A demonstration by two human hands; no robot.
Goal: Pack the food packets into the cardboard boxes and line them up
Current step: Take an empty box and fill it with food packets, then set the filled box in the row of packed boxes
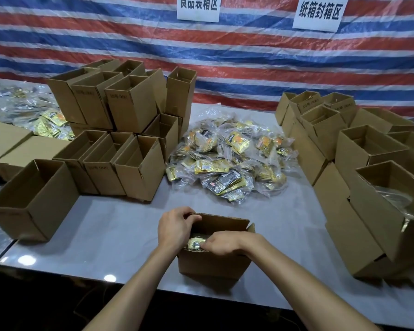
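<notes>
Tarp sign [317, 14] "纸箱封箱区"; boxes [129, 108] perhaps "10号".

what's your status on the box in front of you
left hand grips the box rim. right hand on a packet inside, grip unclear. nothing in the way; pile of packets behind.

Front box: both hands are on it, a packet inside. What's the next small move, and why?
Probably push the packet down flat with the right hand while the left hand holds the box rim. The packet sits high at the near edge, just under the rim, and the pile behind holds many more to fit.
</notes>
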